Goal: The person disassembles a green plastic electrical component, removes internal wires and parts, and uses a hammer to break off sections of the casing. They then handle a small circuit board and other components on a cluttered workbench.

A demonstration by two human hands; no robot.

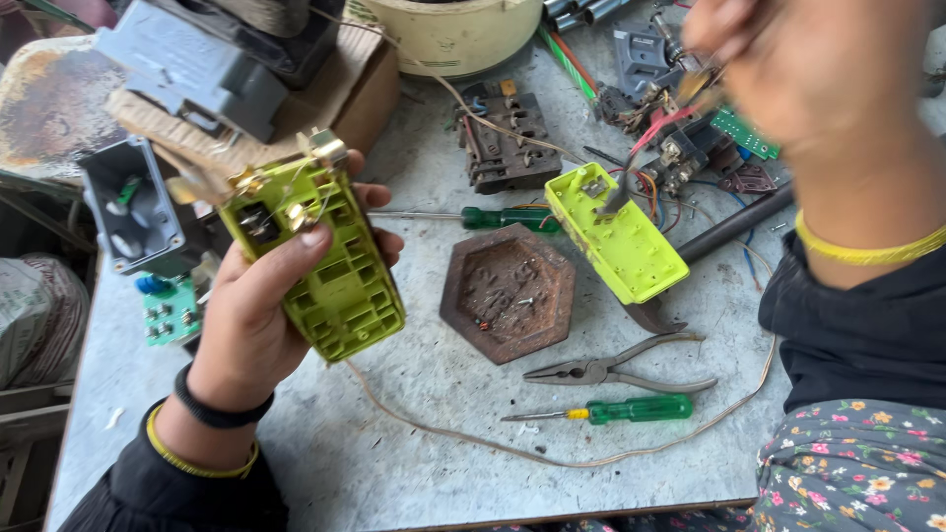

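My left hand [258, 310] grips a lime-green plastic socket housing [317, 258], held upright with its open ribbed inside toward me; brass contacts and thin wire show at its top end. My right hand [808, 69] is raised at the upper right, blurred, fingers pinched together near red wires and small parts; what it holds cannot be made out. The matching lime-green cover [616, 233] lies flat on the grey table [394, 453], right of centre.
A rusty hexagonal tray [507, 293] sits mid-table. Pliers [611, 372] and a green-handled screwdriver [616, 409] lie in front, another screwdriver [493, 217] behind. Grey boxes [133, 207], a green circuit board [169, 310], a cream ring [453, 34] and loose switch parts crowd the back.
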